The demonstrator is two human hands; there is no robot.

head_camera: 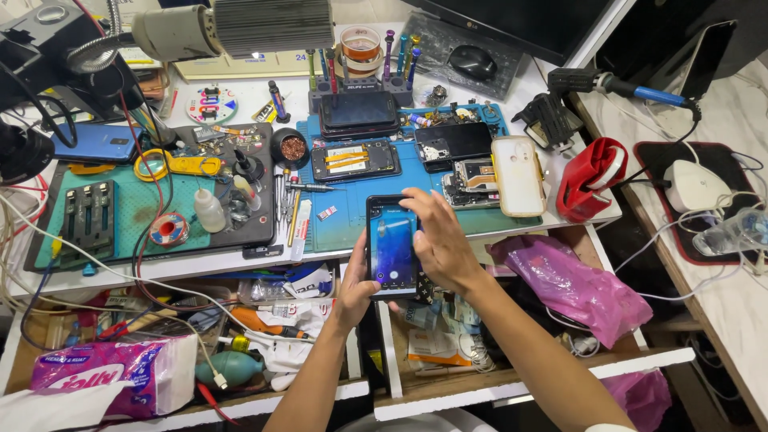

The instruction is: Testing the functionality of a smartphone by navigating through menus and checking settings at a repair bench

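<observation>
A black smartphone point(392, 248) with a lit blue screen is held upright over the front edge of the workbench. My left hand point(354, 288) grips its lower left edge from below. My right hand point(439, 240) wraps the phone's right side, its fingers curled over the top right corner. Just behind the phone lies the blue repair mat point(352, 212) with several opened phones, among them one showing its orange inner parts point(354, 161) and a cream phone case point(518, 176).
Tweezers and screwdrivers point(292, 204) lie left of the phone, beside a green mat point(136, 212) with a solder reel point(169, 230) and a small bottle point(210, 212). Open drawers below hold tools, a tissue pack point(112, 376) and a pink bag point(572, 284). A red pouch point(590, 178) sits at right.
</observation>
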